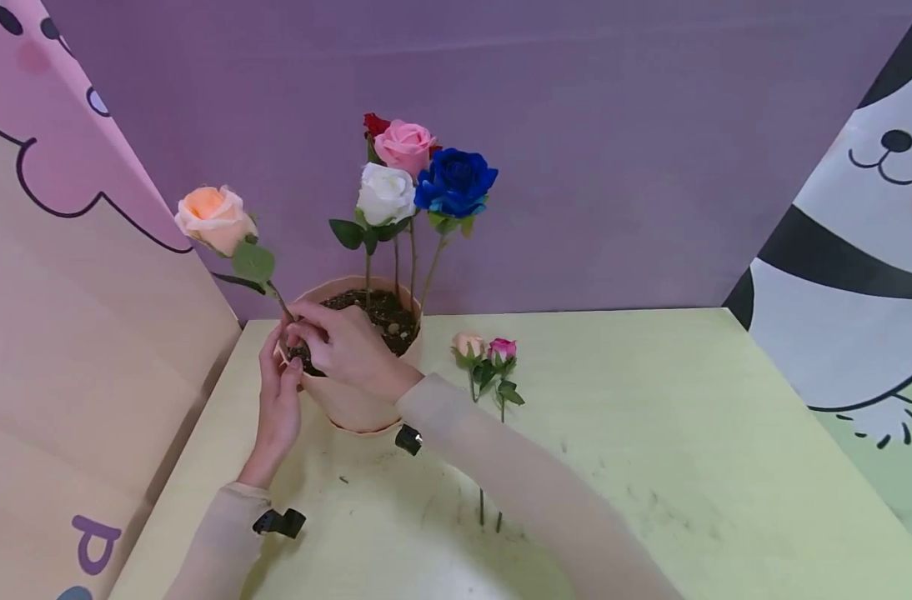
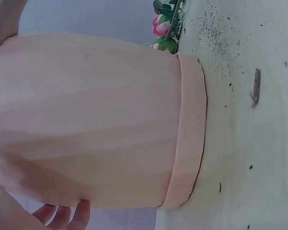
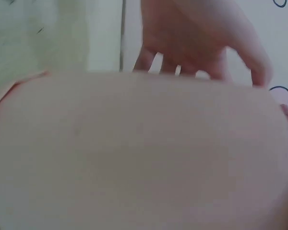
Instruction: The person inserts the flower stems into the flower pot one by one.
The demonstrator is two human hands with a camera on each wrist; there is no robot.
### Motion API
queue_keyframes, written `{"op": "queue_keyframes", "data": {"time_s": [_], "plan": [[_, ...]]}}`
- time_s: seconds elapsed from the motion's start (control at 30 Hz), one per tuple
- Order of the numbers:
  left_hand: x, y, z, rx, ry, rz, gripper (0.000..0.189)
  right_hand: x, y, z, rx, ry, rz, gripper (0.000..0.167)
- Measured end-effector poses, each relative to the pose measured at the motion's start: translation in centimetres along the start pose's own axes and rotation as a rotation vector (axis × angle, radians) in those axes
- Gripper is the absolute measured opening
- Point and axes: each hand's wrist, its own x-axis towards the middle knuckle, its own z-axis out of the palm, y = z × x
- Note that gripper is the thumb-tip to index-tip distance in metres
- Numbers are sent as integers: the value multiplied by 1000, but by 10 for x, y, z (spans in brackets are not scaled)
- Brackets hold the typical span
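Note:
A peach rose [image 1: 216, 220] leans to the left over a pale pink flowerpot [image 1: 354, 402] filled with dark soil [image 1: 387, 313]. My right hand [image 1: 354, 350] pinches its stem low down, just above the soil at the pot's left side. My left hand [image 1: 279, 417] grips the left side of the pot, the thumb at the rim and the fingers on the outer wall. In the left wrist view, fingertips [image 2: 79, 215] touch that wall. A white rose [image 1: 386, 194], a pink rose [image 1: 405, 147], a blue rose [image 1: 457, 183] and a partly hidden red rose [image 1: 376, 125] stand upright in the soil.
Right of the pot, a small peach rose [image 1: 468, 344] and a magenta rose [image 1: 503, 348] lie on the pale table [image 1: 651, 400], their stems partly under the right sleeve [image 1: 531, 467]. Soil crumbs and a twig bit [image 2: 256, 87] are scattered near the pot. A purple backdrop [image 1: 613, 167] stands behind.

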Motion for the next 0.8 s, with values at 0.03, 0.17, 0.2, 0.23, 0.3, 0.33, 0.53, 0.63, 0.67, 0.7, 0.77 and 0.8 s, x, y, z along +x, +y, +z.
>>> {"op": "queue_keyframes", "data": {"time_s": [0.03, 0.17, 0.2, 0.23, 0.3, 0.33, 0.53, 0.63, 0.67, 0.7, 0.77, 0.8], "plan": [[-1, 0, 0, -4, -1, -7, 60, 0, -3, 1, -8, -15, -8, 23], [-2, 1, -1, -4, -11, -24, 61, -1, -7, 5, -20, 3, -10, 24], [-2, 1, -2, -3, -12, -22, 61, -1, -8, 6, -22, 12, -5, 23], [-2, 1, -2, -4, -13, -19, 60, -1, -8, 7, -21, 19, 2, 22], [-4, -2, -5, 7, -11, -23, 60, -3, -8, 11, 6, 8, 15, 20], [-4, -3, -5, 7, -12, -25, 60, -4, -7, 11, 16, -1, 19, 19], [-7, -5, -7, -3, -11, -17, 60, -6, -7, 13, 121, -35, 47, 28], [-4, -3, -6, -5, -8, 1, 60, -5, -11, 10, 166, -38, 91, 36], [-3, -3, -6, -4, -8, 5, 60, -5, -12, 8, 184, -38, 112, 37], [-2, -3, -6, -4, -8, 5, 60, -4, -13, 7, 194, -38, 130, 38], [-1, -2, -5, -1, -8, -6, 60, -5, -14, 6, 224, -29, 155, 40], [0, -1, -5, 1, -10, -11, 60, -6, -13, 5, 241, -25, 164, 41]]}}
